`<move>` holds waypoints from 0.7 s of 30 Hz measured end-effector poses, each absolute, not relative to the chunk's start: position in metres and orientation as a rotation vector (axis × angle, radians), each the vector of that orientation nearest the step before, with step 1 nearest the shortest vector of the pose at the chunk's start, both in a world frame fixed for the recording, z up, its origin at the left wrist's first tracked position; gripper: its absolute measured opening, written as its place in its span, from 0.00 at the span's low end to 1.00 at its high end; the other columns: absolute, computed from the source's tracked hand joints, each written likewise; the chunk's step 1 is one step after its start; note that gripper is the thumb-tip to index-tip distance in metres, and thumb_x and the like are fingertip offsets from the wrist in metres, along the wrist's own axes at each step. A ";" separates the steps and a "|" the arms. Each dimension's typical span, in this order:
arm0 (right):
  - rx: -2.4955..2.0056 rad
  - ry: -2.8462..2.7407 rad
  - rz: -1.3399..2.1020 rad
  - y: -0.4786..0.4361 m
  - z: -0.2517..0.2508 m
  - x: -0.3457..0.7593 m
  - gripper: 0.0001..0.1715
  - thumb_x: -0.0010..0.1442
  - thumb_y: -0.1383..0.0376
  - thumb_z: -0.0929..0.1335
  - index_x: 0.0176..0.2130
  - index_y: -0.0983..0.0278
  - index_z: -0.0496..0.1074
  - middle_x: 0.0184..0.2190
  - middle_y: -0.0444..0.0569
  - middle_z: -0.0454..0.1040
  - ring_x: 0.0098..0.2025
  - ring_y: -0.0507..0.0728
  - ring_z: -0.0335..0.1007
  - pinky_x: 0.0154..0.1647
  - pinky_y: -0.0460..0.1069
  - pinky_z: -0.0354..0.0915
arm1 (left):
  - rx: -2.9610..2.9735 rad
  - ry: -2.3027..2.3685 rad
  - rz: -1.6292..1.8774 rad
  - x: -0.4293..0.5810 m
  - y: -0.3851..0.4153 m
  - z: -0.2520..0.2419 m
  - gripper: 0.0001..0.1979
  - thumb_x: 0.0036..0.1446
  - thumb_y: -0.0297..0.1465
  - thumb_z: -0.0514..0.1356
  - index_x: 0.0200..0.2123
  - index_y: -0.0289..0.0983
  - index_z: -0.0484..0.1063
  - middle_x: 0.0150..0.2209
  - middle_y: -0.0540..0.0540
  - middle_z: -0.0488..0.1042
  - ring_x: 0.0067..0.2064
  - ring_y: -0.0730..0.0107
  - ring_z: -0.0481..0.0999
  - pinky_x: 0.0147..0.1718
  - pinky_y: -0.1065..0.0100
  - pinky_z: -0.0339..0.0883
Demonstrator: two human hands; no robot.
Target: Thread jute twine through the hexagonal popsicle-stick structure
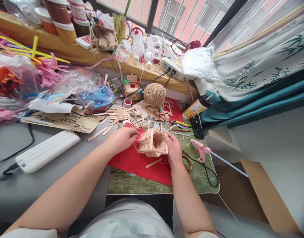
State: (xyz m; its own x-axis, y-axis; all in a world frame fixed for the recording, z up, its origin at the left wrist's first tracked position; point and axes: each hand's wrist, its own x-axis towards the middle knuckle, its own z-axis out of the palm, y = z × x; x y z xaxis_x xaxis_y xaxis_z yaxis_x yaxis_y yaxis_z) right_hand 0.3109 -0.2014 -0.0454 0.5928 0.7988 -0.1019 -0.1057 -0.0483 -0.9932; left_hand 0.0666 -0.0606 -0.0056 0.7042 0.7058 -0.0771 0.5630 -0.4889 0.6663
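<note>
A hollow, many-sided holder of stacked wooden craft sticks [148, 143] is tilted over a red sheet [142, 168], its opening partly facing me. My right hand [174, 147] grips its right side, thumb near the top rim. To its left, my left hand [124, 138] is closed in a pinch on thin jute twine, which loops down from the fingertips toward the holder's lower left. One loose craft stick [153, 163] lies on the red sheet below. A ball of twine [154, 94] sits behind, beyond a pile of craft sticks [114, 114].
A pink glue gun [201, 150] and its black cord lie at right. Near them are a drink cup [197, 106] and a phone [196, 128]. A white power strip [49, 151] and sandpaper sheet [65, 121] are at left. Bottles [149, 49] line the sill.
</note>
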 end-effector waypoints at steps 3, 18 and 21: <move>-1.440 -0.655 0.788 -0.203 -0.044 0.309 0.26 0.61 0.46 0.77 0.50 0.60 0.82 0.46 0.51 0.87 0.44 0.61 0.83 0.48 0.55 0.77 | 2.207 0.863 0.461 0.069 -0.068 0.001 0.19 0.75 0.44 0.54 0.57 0.45 0.80 0.57 0.45 0.84 0.56 0.53 0.82 0.55 0.55 0.76; -1.444 -0.786 0.813 -0.204 -0.033 0.286 0.28 0.70 0.43 0.70 0.57 0.59 0.76 0.47 0.50 0.84 0.46 0.59 0.80 0.50 0.53 0.75 | 2.440 0.347 0.561 0.066 -0.073 0.016 0.42 0.60 0.51 0.73 0.73 0.48 0.64 0.74 0.37 0.64 0.75 0.43 0.65 0.73 0.45 0.64; -1.570 -0.865 0.768 -0.227 -0.021 0.299 0.22 0.70 0.48 0.72 0.54 0.58 0.78 0.44 0.49 0.83 0.44 0.59 0.79 0.49 0.53 0.73 | 2.448 0.344 0.522 0.063 -0.069 0.020 0.40 0.60 0.47 0.73 0.72 0.48 0.66 0.73 0.37 0.65 0.74 0.43 0.66 0.72 0.46 0.66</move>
State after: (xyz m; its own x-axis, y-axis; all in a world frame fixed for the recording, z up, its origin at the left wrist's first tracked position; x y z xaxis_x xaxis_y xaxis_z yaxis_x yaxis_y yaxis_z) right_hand 0.2987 -0.2274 -0.0210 0.5182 0.8550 -0.0223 0.1237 -0.1008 -0.9872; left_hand 0.0630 -0.0692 0.0202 0.8888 0.3587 0.2854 0.1202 -0.7833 0.6100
